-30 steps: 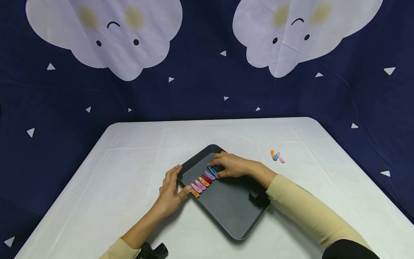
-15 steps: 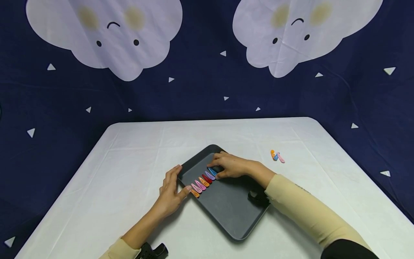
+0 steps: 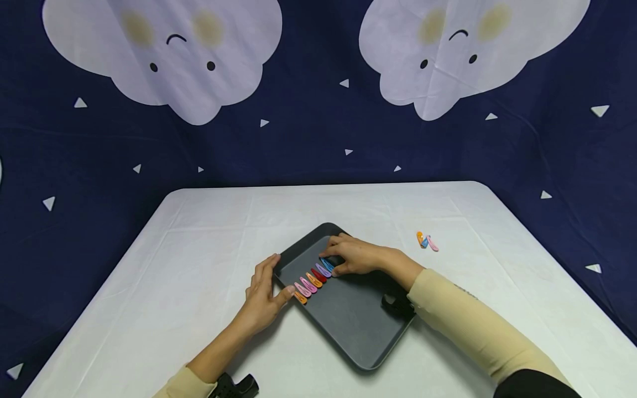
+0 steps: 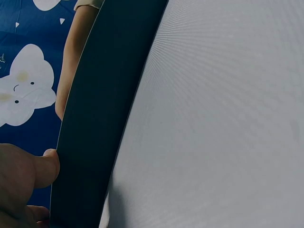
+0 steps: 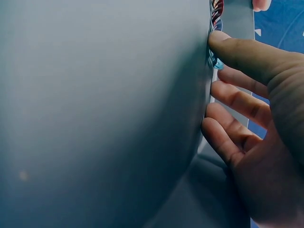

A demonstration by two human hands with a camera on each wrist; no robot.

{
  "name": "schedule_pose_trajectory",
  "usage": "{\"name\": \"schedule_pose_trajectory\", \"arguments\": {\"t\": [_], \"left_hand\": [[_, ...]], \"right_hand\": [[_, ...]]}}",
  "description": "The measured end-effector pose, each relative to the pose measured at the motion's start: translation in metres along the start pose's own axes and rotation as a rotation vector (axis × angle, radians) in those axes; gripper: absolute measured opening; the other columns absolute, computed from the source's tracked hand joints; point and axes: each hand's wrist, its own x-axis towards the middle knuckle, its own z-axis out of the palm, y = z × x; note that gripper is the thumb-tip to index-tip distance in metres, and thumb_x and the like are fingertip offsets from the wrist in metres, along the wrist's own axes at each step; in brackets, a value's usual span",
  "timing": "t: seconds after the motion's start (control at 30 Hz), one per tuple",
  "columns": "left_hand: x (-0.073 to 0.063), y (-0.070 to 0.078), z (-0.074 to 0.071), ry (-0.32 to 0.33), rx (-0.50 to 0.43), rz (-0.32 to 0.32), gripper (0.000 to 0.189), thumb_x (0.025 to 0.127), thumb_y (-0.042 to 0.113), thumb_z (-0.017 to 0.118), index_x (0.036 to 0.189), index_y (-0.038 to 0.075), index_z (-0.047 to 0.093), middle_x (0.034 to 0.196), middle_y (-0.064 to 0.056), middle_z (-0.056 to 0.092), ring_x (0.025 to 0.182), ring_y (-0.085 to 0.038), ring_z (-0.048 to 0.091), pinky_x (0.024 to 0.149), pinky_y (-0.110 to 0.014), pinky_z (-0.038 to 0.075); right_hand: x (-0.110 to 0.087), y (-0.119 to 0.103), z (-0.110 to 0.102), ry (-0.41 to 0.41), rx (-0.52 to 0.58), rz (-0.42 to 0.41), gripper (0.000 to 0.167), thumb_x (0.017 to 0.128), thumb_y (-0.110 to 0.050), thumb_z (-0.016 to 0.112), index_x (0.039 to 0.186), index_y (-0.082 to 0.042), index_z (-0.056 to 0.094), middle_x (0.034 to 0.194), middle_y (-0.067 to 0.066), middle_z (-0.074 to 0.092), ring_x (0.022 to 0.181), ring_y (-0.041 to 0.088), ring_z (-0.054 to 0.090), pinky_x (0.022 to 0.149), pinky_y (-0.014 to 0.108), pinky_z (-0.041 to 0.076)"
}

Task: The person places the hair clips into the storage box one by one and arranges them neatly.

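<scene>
In the head view, a dark grey baking tray [image 3: 358, 326] lies angled on the white table. A slanting row of snap hair clips in it includes orange [image 3: 314, 280], pink [image 3: 302, 289], red [image 3: 318, 275] and purple [image 3: 323, 270] ones. My right hand [image 3: 360, 255] pinches a blue hair clip [image 3: 327, 265] at the row's far end between thumb and fingertips, partly hidden by the hand. My left hand [image 3: 261, 298] rests against the tray's left side, its thumb at the rim beside the nearest orange clip [image 3: 300, 297] and its fingers extended along the corner.
A small group of loose hair clips [image 3: 427, 241], orange, blue and pink, lies on the white tablecloth [image 3: 209, 260] to the right of the tray. Behind the table hangs a navy cloth [image 3: 308, 149] with white clouds.
</scene>
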Motion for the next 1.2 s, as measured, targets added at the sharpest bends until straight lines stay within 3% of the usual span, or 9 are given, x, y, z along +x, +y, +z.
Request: {"name": "schedule_pose_trajectory", "arguments": {"t": [0.3,0.67,0.83,1.03,1.2], "left_hand": [[0.000,0.000,0.000,-0.005,0.008,-0.013,0.074,0.088,0.019,0.065,0.148,0.010,0.023,0.149,-0.015,0.027,0.131,-0.038,0.029,0.095,-0.056,0.022],[0.000,0.000,0.000,-0.005,-0.014,-0.044,0.076,0.086,0.017,0.067,0.148,0.010,0.023,0.151,-0.014,0.026,0.130,-0.036,0.028,0.096,-0.055,0.021],[0.000,0.000,0.000,-0.005,-0.025,-0.053,0.077,0.086,0.017,0.067,0.149,0.012,0.022,0.151,-0.013,0.025,0.130,-0.035,0.028,0.096,-0.056,0.021],[-0.001,0.000,0.000,0.003,-0.019,-0.043,0.076,0.086,0.017,0.067,0.148,0.012,0.023,0.151,-0.012,0.025,0.128,-0.034,0.029,0.095,-0.055,0.021],[-0.001,0.000,0.000,0.002,-0.021,-0.047,0.075,0.086,0.017,0.066,0.148,0.012,0.023,0.151,-0.013,0.026,0.129,-0.035,0.028,0.096,-0.055,0.020]], "right_hand": [[-0.001,-0.001,0.000,-0.015,-0.008,0.017,0.051,0.084,-0.028,0.070,0.131,-0.013,0.057,0.118,0.004,0.055,0.101,0.016,0.046,0.089,0.034,0.041],[-0.003,-0.001,0.000,0.010,0.029,0.015,0.050,0.085,-0.029,0.070,0.130,-0.011,0.057,0.120,0.004,0.056,0.107,0.017,0.049,0.094,0.036,0.042],[-0.006,-0.001,-0.003,0.050,0.039,0.009,0.046,0.085,-0.028,0.069,0.127,-0.013,0.059,0.114,0.001,0.057,0.102,0.013,0.050,0.090,0.034,0.043],[-0.017,0.001,-0.014,0.122,0.056,0.005,0.043,0.088,-0.027,0.066,0.127,-0.012,0.059,0.121,0.001,0.056,0.114,0.017,0.051,0.097,0.038,0.043],[-0.030,0.004,-0.025,0.184,0.060,0.011,0.043,0.088,-0.027,0.065,0.128,-0.011,0.059,0.120,0.000,0.058,0.112,0.016,0.052,0.095,0.038,0.044]]}}
